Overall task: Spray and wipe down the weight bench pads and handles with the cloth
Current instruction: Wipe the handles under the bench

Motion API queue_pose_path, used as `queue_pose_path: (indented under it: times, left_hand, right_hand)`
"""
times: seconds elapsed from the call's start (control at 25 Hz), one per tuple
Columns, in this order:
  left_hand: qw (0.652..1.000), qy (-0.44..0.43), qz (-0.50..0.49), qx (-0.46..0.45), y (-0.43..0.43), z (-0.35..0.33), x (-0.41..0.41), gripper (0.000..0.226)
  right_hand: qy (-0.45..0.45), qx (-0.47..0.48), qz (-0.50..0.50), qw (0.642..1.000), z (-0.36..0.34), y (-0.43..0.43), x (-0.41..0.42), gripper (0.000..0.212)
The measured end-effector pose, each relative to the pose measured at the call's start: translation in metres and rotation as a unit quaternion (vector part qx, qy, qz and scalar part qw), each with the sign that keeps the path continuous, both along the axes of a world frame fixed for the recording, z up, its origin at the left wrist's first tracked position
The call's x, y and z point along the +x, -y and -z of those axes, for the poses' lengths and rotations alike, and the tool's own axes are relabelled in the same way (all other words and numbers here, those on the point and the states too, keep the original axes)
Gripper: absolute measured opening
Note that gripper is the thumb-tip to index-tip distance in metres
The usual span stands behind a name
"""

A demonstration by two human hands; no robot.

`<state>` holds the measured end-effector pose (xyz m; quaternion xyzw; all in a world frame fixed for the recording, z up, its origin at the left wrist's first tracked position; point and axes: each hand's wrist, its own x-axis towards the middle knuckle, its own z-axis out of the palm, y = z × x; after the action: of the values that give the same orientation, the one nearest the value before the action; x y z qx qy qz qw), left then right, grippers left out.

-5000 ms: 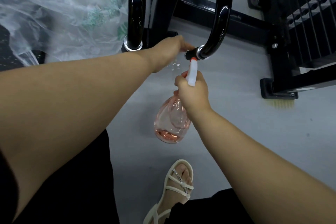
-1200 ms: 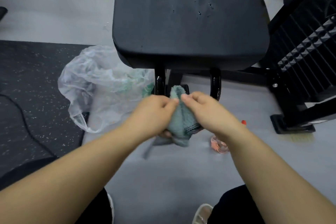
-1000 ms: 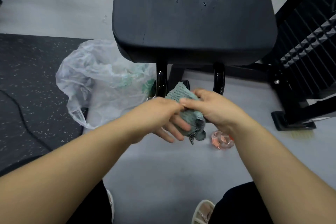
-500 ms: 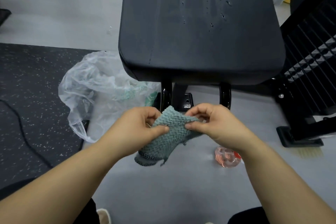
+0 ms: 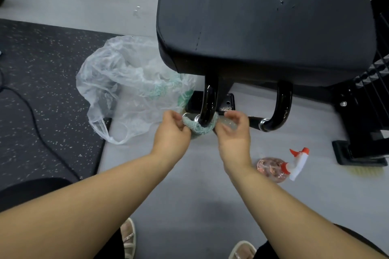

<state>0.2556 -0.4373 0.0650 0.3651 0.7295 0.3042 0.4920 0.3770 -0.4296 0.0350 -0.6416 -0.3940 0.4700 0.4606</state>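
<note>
Below the near edge of the bench pad (image 5: pixel 263 17), the green cloth (image 5: pixel 199 128) is looped round a black handle (image 5: pixel 208 101), its ends pinched by the left hand (image 5: pixel 171 132) and the right hand (image 5: pixel 233 135).

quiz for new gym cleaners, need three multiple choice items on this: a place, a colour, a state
1. The spray bottle is: A on a shelf; B on the floor; C in a sink.
2. Colour of the cloth: A red; B yellow; C pale teal.
3. The cloth is: A looped under the handle, held at both ends; B flat on the floor; C over a chair.
B, it lies on its side on grey floor; C, its weave looks pale teal; A, left hand and right hand hold its ends.
</note>
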Motion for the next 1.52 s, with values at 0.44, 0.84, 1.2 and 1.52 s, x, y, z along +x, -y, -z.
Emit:
queue_pose_path:
  times: [0.44, 0.84, 1.2, 1.52]
  left_hand:
    - [0.976, 0.213, -0.039, -0.037, -0.010, 0.000, -0.004, 0.043]
    - [0.966, 0.237, 0.003, -0.102, -0.030, -0.004, -0.023, 0.032]
    - [0.970, 0.191, 0.151, -0.017, -0.022, 0.035, -0.022, 0.052]
    - [0.987, 0.117, 0.083, 0.076, -0.022, 0.024, -0.024, 0.008]
  right_hand:
    - [-0.268, -0.039, -0.031, 0.962, 0.017, -0.023, -0.036, 0.061]
    - [-0.329, 0.000, 0.041, 0.943, 0.023, -0.019, -0.042, 0.064]
    - [-0.362, -0.003, 0.060, 0.930, 0.036, -0.021, -0.051, 0.050]
    - [-0.159, 0.118, -0.042, 0.979, 0.044, 0.036, -0.058, 0.078]
